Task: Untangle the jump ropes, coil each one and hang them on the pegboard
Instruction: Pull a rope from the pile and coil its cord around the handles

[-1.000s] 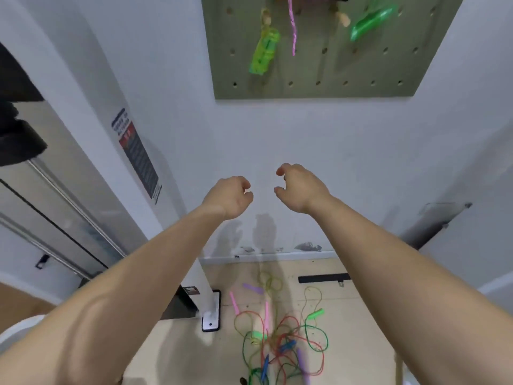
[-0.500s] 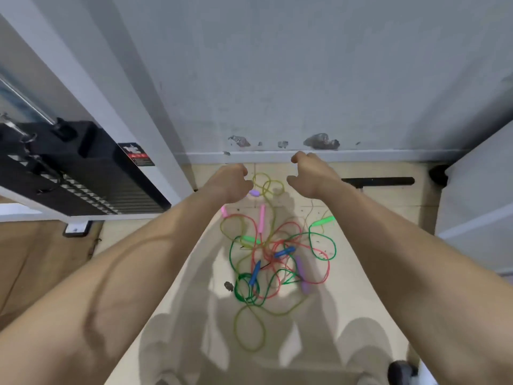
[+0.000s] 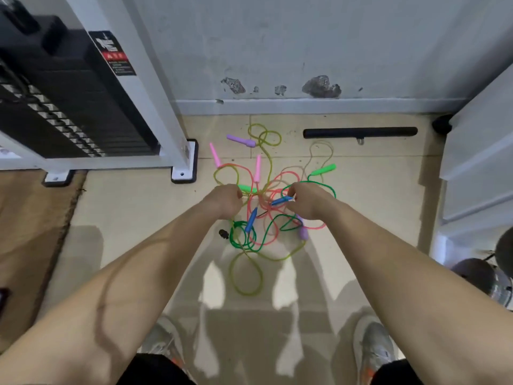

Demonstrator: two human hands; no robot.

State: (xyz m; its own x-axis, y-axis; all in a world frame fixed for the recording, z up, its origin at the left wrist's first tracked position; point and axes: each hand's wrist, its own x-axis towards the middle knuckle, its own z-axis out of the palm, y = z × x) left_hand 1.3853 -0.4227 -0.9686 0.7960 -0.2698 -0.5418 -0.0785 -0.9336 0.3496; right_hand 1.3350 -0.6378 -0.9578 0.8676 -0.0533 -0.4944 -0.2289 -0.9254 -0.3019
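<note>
Finds jump ropes (image 3: pixel 263 215) tangled on floor (image 3: pixel 133 207), none coiled. Notes left hand (image 3: pixel 225 200) and right hand (image 3: pixel 306 199) curled above; cannot tell grip.

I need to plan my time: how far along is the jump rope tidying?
Done: nothing visible; the jump ropes lie in one tangle on the floor, and no pegboard is in view. In hand: the left hand and right hand are down at the tangle, the right by a blue handle; whether either grips cannot be told. Left: untangling, coiling and hanging these ropes.
</note>
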